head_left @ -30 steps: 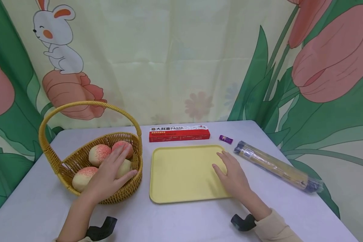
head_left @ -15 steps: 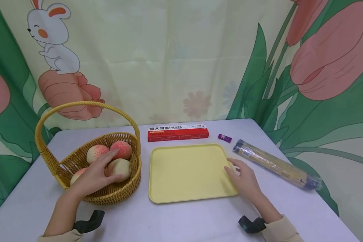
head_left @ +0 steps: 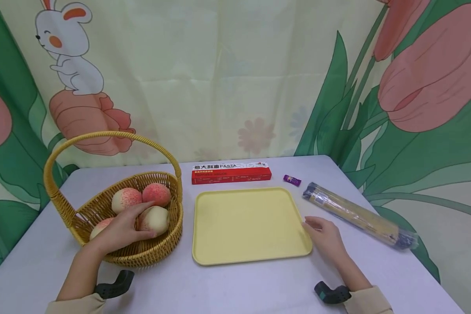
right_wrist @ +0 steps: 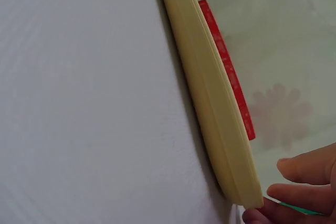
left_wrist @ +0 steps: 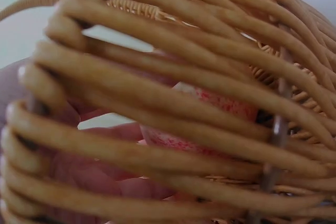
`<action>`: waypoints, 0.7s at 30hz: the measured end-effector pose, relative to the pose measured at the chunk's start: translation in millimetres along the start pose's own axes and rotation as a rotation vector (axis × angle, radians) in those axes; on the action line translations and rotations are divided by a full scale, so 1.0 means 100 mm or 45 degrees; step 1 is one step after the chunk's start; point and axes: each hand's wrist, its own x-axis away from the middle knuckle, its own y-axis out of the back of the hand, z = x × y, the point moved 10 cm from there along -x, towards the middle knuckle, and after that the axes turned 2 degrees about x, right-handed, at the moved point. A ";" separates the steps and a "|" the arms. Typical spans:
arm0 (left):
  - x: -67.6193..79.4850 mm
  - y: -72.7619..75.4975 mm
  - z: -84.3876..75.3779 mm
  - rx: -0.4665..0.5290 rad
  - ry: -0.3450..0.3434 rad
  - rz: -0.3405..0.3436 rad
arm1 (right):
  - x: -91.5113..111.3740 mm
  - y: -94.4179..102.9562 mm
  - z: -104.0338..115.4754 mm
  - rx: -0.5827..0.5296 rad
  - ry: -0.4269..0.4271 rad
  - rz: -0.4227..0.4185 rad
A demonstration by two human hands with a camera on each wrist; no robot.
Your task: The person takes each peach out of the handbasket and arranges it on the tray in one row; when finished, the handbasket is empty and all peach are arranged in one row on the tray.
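My left hand [head_left: 121,229] reaches into the wicker basket [head_left: 161,253]. Its thumb and fingers curve around opposite sides of a pale peach [head_left: 155,219]. In the left wrist view the basket's weave partly hides that hand and a red-speckled peach [left_wrist: 228,103]. Two other peaches lie behind, a pink one [head_left: 156,194] and a cream-and-red one [head_left: 126,199]; another [head_left: 100,226] is partly covered by the hand. On the right, the fingertips of my right hand [head_left: 326,237] touch the right rim of the yellow tray [head_left: 251,226]. That hand's digits [right_wrist: 310,169] are spread at the tray's corner.
A red pasta box [head_left: 231,173] lies behind the tray. Right of it sit a small purple packet [head_left: 292,180] and a long clear-wrapped bundle of pasta [head_left: 357,216]. The basket's tall handle [head_left: 114,134] arches above the peaches. A printed curtain hangs behind the white table [head_left: 239,290].
My left hand has come down and back from over the peaches to the pale peach. My right hand has moved right and nearer, from above the tray to its right rim.
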 end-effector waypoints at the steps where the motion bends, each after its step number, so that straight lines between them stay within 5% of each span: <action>1: 0.00 -0.01 0.01 0.004 0.001 0.005 | 0.00 0.00 -0.03 -0.002 -0.011 0.013; 21: -0.04 -0.07 0.05 0.031 -0.043 -0.006 | -0.02 0.00 -0.13 -0.052 -0.024 0.054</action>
